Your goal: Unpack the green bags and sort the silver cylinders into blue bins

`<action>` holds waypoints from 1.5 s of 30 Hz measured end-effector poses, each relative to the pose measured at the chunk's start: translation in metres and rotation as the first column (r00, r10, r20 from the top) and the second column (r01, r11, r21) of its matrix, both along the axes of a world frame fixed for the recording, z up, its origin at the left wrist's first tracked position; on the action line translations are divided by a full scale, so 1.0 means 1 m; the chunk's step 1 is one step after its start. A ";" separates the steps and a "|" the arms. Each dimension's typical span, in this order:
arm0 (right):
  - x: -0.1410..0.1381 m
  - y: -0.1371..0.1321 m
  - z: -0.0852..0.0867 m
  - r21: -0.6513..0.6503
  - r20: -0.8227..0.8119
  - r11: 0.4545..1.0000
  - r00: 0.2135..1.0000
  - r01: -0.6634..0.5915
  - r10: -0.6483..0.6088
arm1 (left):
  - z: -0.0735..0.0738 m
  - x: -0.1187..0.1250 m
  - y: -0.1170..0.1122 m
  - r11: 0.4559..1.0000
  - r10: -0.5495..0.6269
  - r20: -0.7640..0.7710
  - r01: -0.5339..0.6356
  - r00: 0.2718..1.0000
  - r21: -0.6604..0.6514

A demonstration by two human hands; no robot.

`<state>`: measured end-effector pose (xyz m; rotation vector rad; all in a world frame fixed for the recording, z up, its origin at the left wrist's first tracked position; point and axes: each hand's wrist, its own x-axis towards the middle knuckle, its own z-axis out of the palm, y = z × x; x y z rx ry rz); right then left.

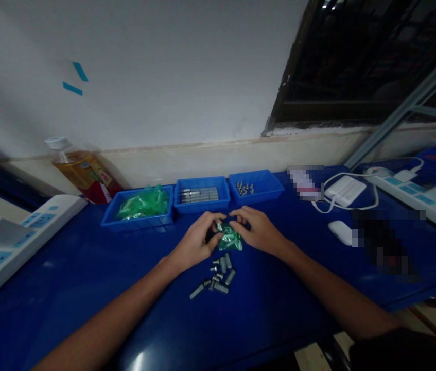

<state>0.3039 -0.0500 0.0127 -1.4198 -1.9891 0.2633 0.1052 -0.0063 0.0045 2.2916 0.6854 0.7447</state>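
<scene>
- Left hand [196, 242] and right hand [258, 232] are both pinching a small green bag [230, 239], fingers curled shut on its top edge. The bag is hanging just above the tabletop [86, 288], mid-front of the person.
- Can't tell whether anything is sitting inside the bag; it's crumpled and too small to read.
- Loose metal parts [218, 275] are lying in a heap just below the bag, none bagged. Looks like early going: one bag in hand, the whole heap left.
- Behind the hands, three blue bins are sitting in a row: the bag bin [136, 223], the rod bin [201, 208] and the screw bin [258, 197].
- Nothing is blocking the hands. A bottle [82, 172] and a left power strip [17, 242] are sitting well off to one side, a white charger [345, 189] and a mouse [340, 232] to the other.
</scene>
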 end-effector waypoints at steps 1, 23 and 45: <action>-0.001 -0.001 -0.002 -0.012 -0.017 1.000 1.000 0.020 -0.020 | -0.002 0.000 0.001 0.999 0.028 0.032 -0.027 0.999 -0.027; -0.032 -0.022 0.008 0.278 -0.343 0.945 0.936 0.174 -0.072 | 0.037 0.010 -0.019 0.906 0.132 0.134 -0.065 0.982 -0.419; -0.034 -0.031 0.017 0.282 -0.105 0.956 0.988 -0.078 0.111 | 0.093 -0.062 0.063 0.704 0.706 -0.576 -0.495 0.412 0.508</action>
